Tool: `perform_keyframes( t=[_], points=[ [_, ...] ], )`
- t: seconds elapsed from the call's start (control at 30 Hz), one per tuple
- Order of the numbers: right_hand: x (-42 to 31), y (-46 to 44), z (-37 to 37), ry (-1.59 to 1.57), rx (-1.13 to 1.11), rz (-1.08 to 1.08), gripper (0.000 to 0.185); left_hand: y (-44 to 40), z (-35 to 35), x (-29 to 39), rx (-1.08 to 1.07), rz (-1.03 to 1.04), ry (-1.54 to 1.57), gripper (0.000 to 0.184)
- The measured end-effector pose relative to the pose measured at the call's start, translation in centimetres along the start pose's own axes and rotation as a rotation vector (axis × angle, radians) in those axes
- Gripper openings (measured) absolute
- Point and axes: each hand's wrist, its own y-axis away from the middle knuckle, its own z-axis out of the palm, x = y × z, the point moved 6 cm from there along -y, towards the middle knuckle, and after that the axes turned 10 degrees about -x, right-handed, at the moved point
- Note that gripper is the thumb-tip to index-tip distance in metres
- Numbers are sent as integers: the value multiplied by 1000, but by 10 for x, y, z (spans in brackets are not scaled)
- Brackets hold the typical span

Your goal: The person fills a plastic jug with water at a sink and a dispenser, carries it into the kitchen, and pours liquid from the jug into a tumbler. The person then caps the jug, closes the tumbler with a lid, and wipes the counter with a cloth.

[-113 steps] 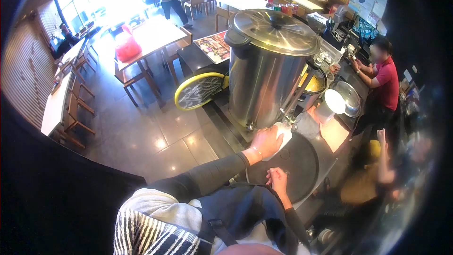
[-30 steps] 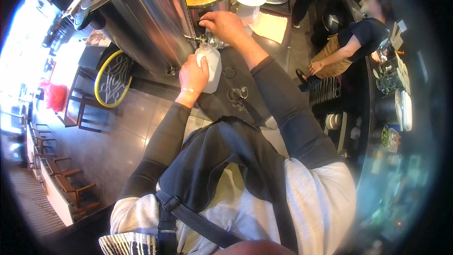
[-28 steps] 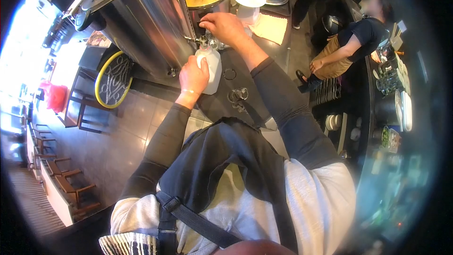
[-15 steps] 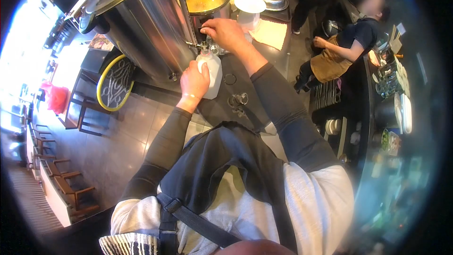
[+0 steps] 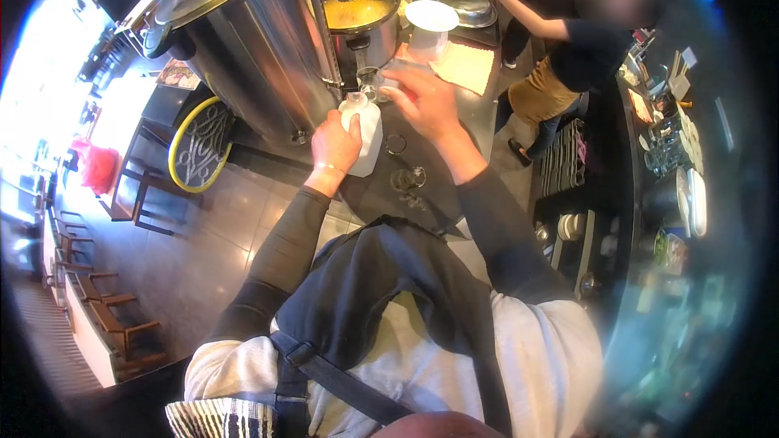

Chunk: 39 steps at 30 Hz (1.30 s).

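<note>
Bottle, wrapped by the left hand, sits just right of the steel urn; the right hand curls near 1 clear glass, contact unclear. Keep the bottle steady, upright.

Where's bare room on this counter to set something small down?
Likely two patches: the black tray between the ring shape and the right hand's wrist; the counter between peach cloth and that wrist. Crowded: around the pot, white container and bottle.
</note>
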Motion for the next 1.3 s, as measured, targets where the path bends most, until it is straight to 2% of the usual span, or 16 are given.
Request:
perform_keyframes(
  t=[0.13,0.2,0.57,0.67,0.73,0.77,0.83,0.93,1.0,1.07,1.13,1.17,1.2,1.27,1.3],
  points=[
    [11,31,-24,8,39,39,24,-1,-9,7,-57,-65,19,42],
    [18,45,-35,-13,24,144,21,-2,-15,12,-81,-81,14,42],
    [46,97,-41,-234,65,300,11,3,-31,12,-159,-175,23,44],
    [70,114,-21,-275,-1,348,14,10,-34,12,-155,-172,49,45],
    [91,124,1,-463,-203,557,19,17,-33,13,-214,-176,50,45],
    [96,128,4,-464,-200,556,19,23,-34,14,-213,-174,48,45],
    [80,126,16,-547,-477,794,23,36,-34,22,-183,-117,51,44],
    [57,103,16,-633,-320,719,30,55,-30,27,-191,-69,75,41],
    [54,85,21,-580,-284,572,34,64,-30,34,-184,-41,106,40],
    [44,69,21,-436,-318,503,33,77,-28,37,-177,-27,131,39],
    [28,53,20,-391,-339,262,34,83,-28,43,-136,72,193,40],
    [23,47,22,-346,-401,91,43,87,-27,46,-110,148,167,40],
    [22,44,19,-338,-400,86,43,90,-28,48,-104,152,172,40],
    [14,43,21,-332,-589,-28,49,94,-36,58,-38,233,156,37],
    [9,41,12,-326,-585,-36,52,95,-36,60,-59,229,129,36]
  ],
)
